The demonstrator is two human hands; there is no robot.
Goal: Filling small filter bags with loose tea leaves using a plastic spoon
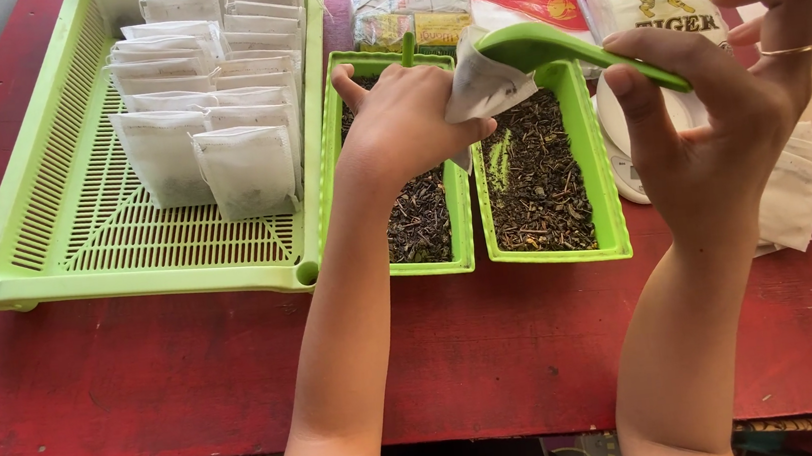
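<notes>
Head view: the left hand (409,117) pinches a small white paper bag (481,84) by its mouth, fingers clamped on its edge, while the right hand (714,95) grips the handle of a green scoop (548,45) tipped at the bag's opening above two green trays (612,226) of loose dried leaves (542,179). The bag looks light, limp and easily torn, best held at the rim. One large slotted basket (75,233) holds filled bags (244,170), too overlapped to count.
</notes>
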